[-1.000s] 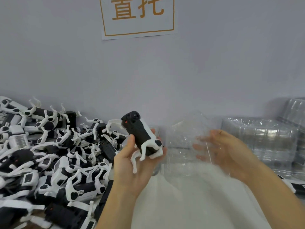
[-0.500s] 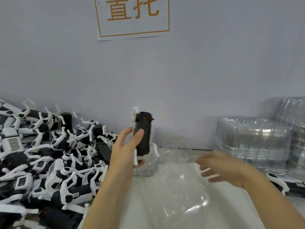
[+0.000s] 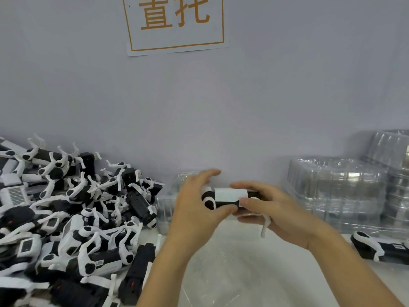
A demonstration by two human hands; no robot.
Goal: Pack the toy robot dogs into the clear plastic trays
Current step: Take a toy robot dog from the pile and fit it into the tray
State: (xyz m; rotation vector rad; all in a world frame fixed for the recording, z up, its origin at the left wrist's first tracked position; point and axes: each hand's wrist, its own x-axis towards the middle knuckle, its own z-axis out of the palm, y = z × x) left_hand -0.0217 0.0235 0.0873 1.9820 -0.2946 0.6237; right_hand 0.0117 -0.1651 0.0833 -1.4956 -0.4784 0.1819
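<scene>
A black and white toy robot dog (image 3: 228, 197) lies sideways in the air between both my hands, above the table. My left hand (image 3: 197, 209) holds its left end with thumb below and fingers arched over the top. My right hand (image 3: 272, 211) grips its right end, thumb on the near side, and a white leg hangs down under it. A clear plastic tray (image 3: 232, 273) lies flat on the table below the hands. A big heap of robot dogs (image 3: 73, 220) fills the left side.
Stacks of clear trays (image 3: 336, 191) stand at the right against the wall, with a taller stack (image 3: 394, 173) at the far right. One loose dog (image 3: 380, 247) lies at the right edge. Another clear tray (image 3: 168, 202) stands behind my left hand. A paper sign (image 3: 177, 23) hangs on the wall.
The clear tray left my right hand and now lies on the table. The dog turned from upright to sideways, and my right hand came over and took hold of it too.
</scene>
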